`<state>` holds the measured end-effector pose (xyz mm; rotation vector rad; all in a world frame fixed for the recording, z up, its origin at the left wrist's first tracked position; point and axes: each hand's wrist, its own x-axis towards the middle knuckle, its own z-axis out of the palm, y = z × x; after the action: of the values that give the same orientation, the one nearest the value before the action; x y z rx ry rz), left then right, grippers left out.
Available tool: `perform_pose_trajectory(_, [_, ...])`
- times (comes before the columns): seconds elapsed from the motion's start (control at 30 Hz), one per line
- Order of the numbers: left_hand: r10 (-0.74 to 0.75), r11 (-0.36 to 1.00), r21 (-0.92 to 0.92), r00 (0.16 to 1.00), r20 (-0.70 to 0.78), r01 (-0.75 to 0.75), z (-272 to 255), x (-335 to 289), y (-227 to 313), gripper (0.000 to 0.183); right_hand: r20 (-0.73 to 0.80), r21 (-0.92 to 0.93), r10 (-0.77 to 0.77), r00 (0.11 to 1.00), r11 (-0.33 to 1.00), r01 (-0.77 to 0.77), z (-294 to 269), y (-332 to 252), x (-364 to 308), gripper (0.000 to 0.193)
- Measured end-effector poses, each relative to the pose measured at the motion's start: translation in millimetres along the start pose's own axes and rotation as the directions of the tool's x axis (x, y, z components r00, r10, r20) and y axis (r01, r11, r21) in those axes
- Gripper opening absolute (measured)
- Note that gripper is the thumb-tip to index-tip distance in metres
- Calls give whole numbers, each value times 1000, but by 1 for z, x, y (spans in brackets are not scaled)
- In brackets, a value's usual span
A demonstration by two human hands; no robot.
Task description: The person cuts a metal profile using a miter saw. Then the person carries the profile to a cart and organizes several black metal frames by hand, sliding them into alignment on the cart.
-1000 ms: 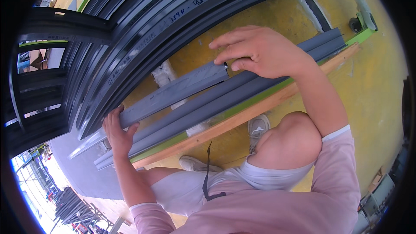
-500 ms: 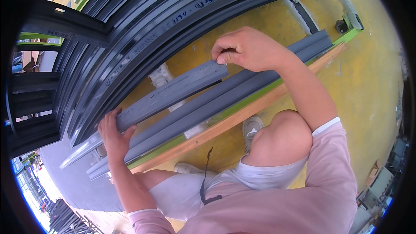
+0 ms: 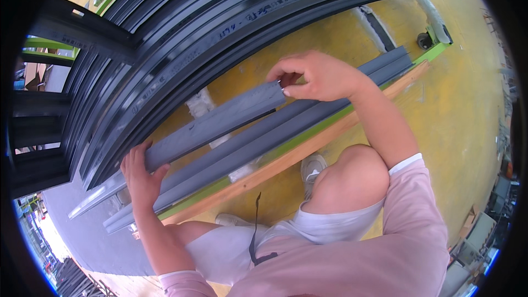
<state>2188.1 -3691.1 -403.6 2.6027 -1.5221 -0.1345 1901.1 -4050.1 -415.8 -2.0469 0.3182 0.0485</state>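
Person, seen from above: pink short-sleeved top with white inner cuff (image 3: 406, 163) at the right sleeve; light grey shorts (image 3: 330, 223) with dark drawstring (image 3: 254, 231); pale grey-white sneakers (image 3: 311, 168); bare forearms; fingers without rings or gloves.

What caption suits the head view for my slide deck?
Squatting person's left hand and right hand grip opposite ends of a short grey bar above longer grey bars on a yellow floor.

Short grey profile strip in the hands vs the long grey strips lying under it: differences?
The short grey profile strip is lifted, held at its ends by the left hand and right hand; the long grey strips lie flat along the green-edged wooden rail, with no hand on them. The held strip ends at the right hand; the long strips run on well past it. Both are matte grey and straight.
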Motion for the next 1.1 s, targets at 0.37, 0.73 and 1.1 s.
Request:
perform_pose_trajectory(0.37, [-19,1000,-23,1000,10,19,-2,-2,-1,69,-21,13,-24,1000,1000,24,3,3,0,36])
perform_pose_trajectory(0.73, [-13,1000,-10,1000,11,13,-2,0,-1,69,-21,-138,17,1000,990,-20,0,3,2,35])
perform_pose_trajectory(1.1, [1,1000,26,1000,29,-2,2,4,-4,69,52,-257,212,976,947,-192,-3,21,-3,50])
